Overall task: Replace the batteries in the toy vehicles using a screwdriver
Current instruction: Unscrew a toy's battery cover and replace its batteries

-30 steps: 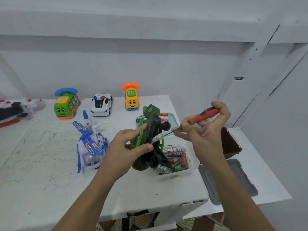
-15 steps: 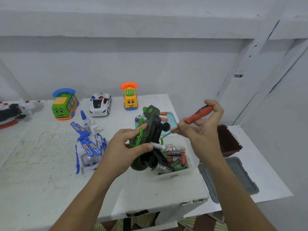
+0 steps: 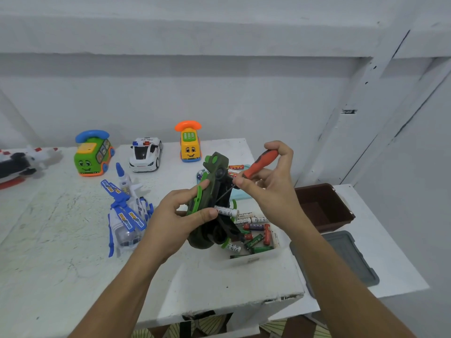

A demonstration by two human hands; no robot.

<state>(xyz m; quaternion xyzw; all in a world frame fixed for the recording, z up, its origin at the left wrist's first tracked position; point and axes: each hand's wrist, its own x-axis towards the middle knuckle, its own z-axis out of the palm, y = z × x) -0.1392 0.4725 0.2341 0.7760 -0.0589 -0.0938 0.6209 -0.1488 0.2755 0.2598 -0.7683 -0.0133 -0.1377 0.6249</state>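
1. Holding the green toy vehicle on end above the table, over the tub of batteries, the left hand wraps its body, with the thumb pinning a white battery against it.
2. The right hand pinches the orange screwdriver, fingertips near the shaft, blade slanting down into the toy's underside.
3. To do this step well, I judge: seat the tip squarely in the screw head, keep the shaft in line with it, press lightly while turning, and brace the toy so it cannot twist.
4. Compared with a second ago, the right hand has closed in and the blade reaches further into the toy. The left grip is unchanged.
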